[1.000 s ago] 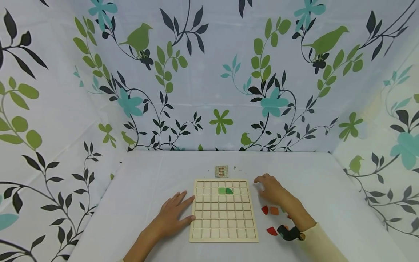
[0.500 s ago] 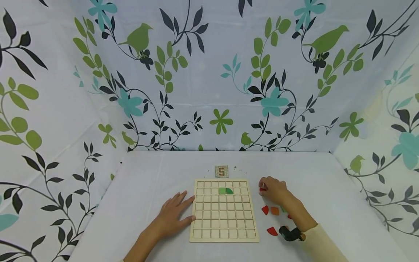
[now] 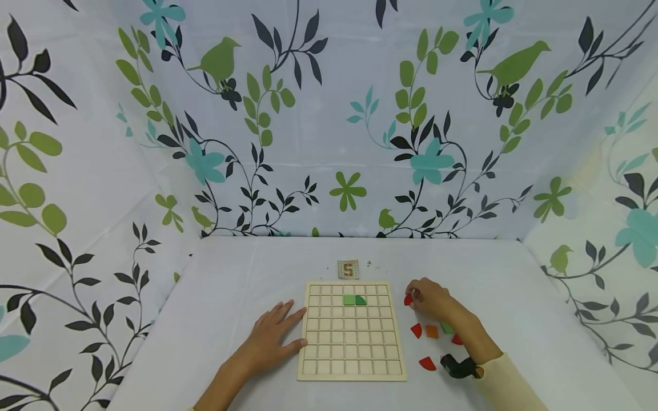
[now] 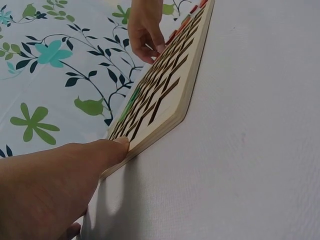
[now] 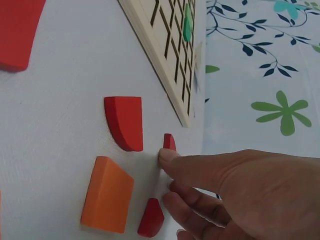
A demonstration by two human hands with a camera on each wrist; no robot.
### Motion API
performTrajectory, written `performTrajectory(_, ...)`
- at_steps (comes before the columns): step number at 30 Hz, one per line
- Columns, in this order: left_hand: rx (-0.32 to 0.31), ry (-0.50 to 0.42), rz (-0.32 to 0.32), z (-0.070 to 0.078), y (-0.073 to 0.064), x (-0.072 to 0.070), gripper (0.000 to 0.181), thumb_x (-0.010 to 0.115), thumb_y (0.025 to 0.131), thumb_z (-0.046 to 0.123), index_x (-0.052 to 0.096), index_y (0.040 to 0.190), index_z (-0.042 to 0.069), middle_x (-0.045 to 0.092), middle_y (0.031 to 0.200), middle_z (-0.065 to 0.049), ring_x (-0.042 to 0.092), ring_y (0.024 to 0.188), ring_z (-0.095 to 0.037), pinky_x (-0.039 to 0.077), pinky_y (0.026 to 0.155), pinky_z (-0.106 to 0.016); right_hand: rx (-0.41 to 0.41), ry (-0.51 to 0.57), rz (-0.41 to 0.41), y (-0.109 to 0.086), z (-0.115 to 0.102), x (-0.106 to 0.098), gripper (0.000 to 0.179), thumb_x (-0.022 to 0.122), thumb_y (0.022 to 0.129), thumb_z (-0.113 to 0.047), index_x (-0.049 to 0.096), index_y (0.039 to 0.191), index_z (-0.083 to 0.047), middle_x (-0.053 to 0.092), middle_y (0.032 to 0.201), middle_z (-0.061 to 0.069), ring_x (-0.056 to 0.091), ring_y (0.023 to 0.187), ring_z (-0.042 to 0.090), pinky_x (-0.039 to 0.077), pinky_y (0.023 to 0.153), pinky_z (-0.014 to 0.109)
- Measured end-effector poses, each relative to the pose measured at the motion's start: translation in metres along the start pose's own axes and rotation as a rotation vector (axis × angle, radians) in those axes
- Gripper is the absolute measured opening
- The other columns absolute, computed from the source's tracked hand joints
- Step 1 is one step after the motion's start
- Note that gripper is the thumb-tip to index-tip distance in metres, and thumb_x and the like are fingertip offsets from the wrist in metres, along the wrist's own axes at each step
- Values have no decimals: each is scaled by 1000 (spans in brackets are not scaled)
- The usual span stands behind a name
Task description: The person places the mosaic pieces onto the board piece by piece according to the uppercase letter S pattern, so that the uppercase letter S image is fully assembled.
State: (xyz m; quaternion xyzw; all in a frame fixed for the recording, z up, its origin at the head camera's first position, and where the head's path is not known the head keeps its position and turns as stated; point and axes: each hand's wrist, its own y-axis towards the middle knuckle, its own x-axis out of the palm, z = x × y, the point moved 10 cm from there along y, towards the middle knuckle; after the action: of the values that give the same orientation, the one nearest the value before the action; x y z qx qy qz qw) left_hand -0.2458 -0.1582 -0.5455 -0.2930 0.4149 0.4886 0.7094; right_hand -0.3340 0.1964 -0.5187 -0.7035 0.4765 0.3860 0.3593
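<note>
A square wooden grid board (image 3: 351, 342) lies on the white table. A light green square tile (image 3: 349, 299) and a darker green quarter-round tile (image 3: 360, 299) sit side by side in its second row. My left hand (image 3: 271, 338) rests flat at the board's left edge, thumb and fingertip touching the rim. Beyond the board's upper right corner, my right hand (image 3: 432, 299) pinches a small red quarter-round tile (image 3: 408, 299), low over the table. In the right wrist view, the thumb covers part of that tile, and another red tile (image 5: 151, 218) lies just below the fingers.
Right of the board are red quarter-round tiles (image 3: 427, 363), an orange square tile (image 3: 432, 331) and a green tile (image 3: 447, 328). A black curved object (image 3: 456, 367) is at the right sleeve. A small patterned card (image 3: 348, 269) lies behind the board; patterned cloth (image 3: 329, 142) surrounds the table.
My right hand has drawn slightly right from beside the board, its fingers closing on a red quarter-round tile that now shows at the fingertips. The left hand and board stay put.
</note>
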Motion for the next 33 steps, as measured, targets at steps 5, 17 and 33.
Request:
performTrajectory(5, -7, 5, -8, -1, -1, 2, 72, 64, 100, 60, 46, 161, 28, 32, 172, -12, 24, 160, -42, 21, 124, -69, -17, 51, 46, 3, 2, 1, 23, 80, 91, -7, 71, 112, -7, 64, 106, 7, 61, 100, 24, 57, 98, 50)
performTrajectory(17, -20, 15, -8, -4, 1, 2, 73, 63, 100, 62, 45, 162, 29, 31, 173, -10, 23, 161, -40, 20, 125, -68, -62, 132, 92, 7, -4, 5, 18, 74, 97, -6, 73, 114, -5, 65, 110, 6, 61, 103, 23, 56, 98, 48)
performTrajectory(33, -8, 2, -10, 0, 1, 0, 72, 63, 100, 61, 46, 161, 27, 31, 172, -12, 23, 160, -42, 19, 125, -70, -49, 150, 197, 27, -12, 0, 18, 77, 95, -6, 71, 111, 0, 61, 100, 10, 55, 94, 24, 54, 90, 44)
